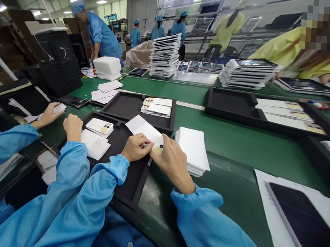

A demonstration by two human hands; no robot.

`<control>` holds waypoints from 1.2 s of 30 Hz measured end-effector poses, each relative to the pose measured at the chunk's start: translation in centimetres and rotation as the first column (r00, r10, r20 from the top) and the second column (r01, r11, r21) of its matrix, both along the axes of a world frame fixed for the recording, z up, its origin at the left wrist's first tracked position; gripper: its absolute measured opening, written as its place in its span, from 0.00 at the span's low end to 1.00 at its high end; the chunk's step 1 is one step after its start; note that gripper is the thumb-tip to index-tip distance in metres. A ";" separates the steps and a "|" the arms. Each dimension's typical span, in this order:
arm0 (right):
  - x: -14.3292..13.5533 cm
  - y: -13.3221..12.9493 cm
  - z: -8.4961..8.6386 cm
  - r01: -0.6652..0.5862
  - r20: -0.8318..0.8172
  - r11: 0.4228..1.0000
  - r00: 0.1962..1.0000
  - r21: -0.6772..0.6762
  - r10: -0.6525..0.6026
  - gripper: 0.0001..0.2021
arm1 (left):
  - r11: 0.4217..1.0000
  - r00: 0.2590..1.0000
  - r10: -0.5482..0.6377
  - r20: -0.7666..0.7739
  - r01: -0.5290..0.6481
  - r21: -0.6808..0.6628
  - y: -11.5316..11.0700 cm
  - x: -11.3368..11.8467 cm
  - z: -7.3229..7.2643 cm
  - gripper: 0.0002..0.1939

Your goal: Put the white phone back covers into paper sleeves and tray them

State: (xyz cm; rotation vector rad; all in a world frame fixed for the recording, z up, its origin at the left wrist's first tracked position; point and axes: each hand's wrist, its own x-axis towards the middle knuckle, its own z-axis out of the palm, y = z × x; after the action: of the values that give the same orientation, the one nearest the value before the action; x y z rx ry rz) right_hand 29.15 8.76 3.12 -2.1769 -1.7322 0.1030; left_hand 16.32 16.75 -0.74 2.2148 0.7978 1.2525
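Note:
A white phone back cover with a yellow camera patch and dark lens ring is held between my hands, against a white paper sheet. My right hand grips the cover's near end between thumb and fingers. Close beside it, my left hand is closed at the lower edge; its fingertips partly hide what they pinch. Below lies a black tray with stacked white covers and pale sheets at its left. Right of my right hand stands a stack of white paper.
A co-worker's hands are at the tray's left side, one farther left with a small white piece. Another black tray holds covers. A dark-screened phone lies right on paper. Tall stacks line the back.

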 end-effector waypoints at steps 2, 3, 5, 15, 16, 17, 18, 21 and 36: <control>0.6 0.4 -0.8 -0.007 -0.033 0.992 0.999 0.126 0.011 0.29 | 0.992 0.986 0.069 0.149 -0.053 -0.110 0.0 0.0 0.3 0.18; 0.8 0.6 -1.3 -0.018 -0.053 0.978 0.998 0.206 0.029 0.30 | 0.970 0.957 0.155 0.245 -0.100 -0.223 0.2 0.0 0.4 0.22; 1.1 0.9 -2.1 -0.050 -0.094 0.927 0.991 0.373 0.092 0.33 | 0.855 0.839 0.331 0.432 -0.073 -0.513 0.8 -0.2 0.6 0.26; -2.0 0.5 -3.4 -0.211 -0.136 0.843 0.939 0.494 0.315 0.30 | 0.413 0.404 0.355 0.843 0.741 -0.529 0.2 -0.8 3.3 0.29; -2.2 0.5 -3.6 -0.214 -0.141 0.847 0.937 0.487 0.318 0.30 | 0.394 0.400 0.373 0.838 0.749 -0.533 0.0 -0.8 3.4 0.28; -2.3 0.5 -3.8 -0.213 -0.150 0.848 0.935 0.485 0.321 0.30 | 0.382 0.397 0.391 0.830 0.751 -0.539 -0.2 -0.7 3.4 0.26; -2.4 0.5 -3.9 -0.207 -0.165 0.848 0.932 0.488 0.323 0.31 | 0.374 0.396 0.410 0.822 0.749 -0.547 -0.2 -0.7 3.4 0.25; -2.3 0.8 -4.3 -0.206 -0.226 0.832 0.904 0.515 0.364 0.34 | 0.371 0.388 0.475 0.790 0.726 -0.579 0.1 -0.7 3.2 0.23; -0.3 0.9 -2.5 -0.270 -0.291 0.893 0.877 0.359 0.382 0.31 | 0.408 0.414 0.535 0.736 0.637 -0.654 1.9 0.1 4.6 0.28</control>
State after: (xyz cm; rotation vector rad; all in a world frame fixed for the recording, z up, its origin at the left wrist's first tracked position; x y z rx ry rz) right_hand 28.86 9.61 0.67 -1.5146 -1.7513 0.2744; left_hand 16.40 18.67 3.82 0.3385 0.5989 1.2217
